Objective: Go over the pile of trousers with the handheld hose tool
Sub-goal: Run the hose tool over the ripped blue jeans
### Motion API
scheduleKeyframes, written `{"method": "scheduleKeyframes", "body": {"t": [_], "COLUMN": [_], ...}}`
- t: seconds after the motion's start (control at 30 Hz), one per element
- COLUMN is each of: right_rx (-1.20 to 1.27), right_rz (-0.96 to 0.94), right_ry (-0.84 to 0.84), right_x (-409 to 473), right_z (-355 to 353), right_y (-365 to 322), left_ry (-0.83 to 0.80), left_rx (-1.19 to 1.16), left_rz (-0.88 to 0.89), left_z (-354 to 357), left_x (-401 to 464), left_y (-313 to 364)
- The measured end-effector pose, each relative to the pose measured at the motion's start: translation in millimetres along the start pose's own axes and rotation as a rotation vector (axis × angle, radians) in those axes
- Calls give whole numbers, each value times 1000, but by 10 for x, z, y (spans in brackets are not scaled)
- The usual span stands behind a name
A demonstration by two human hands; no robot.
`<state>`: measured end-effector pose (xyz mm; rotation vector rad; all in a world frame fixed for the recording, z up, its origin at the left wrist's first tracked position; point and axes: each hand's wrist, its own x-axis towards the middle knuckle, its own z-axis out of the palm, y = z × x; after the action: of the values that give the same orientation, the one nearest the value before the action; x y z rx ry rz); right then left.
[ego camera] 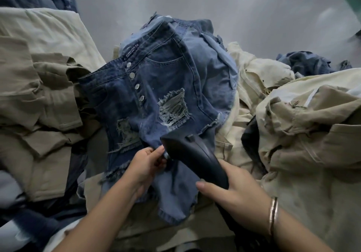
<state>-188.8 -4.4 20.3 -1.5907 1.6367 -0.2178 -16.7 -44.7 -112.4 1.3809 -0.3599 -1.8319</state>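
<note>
On a heap of tan trousers (48,99), our left hand (145,165) pinches the ripped denim shorts' (156,87) hem; our right hand (232,191) grips the black hose tool (193,154), nozzle beside those fingertips.

Both bare forearms are stretched forward; the left hand (145,165) is pinched, the right hand (232,195) wrapped, wrist bangled.
</note>
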Motion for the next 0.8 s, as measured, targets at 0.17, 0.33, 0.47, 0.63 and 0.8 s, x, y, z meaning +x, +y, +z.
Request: {"method": "scheduleKeyframes", "body": {"t": [0.17,0.33,0.47,0.63,0.8], "right_rx": [12,22,133,672,580], "right_rz": [100,88,94,297,237], "right_ry": [101,269,345,455,586], "right_x": [99,74,99,112,-66], "right_z": [-15,-103,-207,-506,-937], "right_y": [179,268,321,428,544], "left_ry": [-34,-57,-130,-136,-172], "left_rx": [-128,-172,-317,-566,-650], "left_rz": [-6,2,-59,-266,-351], "left_z": [1,62,109,-76,-206], "left_x": [19,10,2,-18,-54], "left_y": [22,24,73,164,235]}}
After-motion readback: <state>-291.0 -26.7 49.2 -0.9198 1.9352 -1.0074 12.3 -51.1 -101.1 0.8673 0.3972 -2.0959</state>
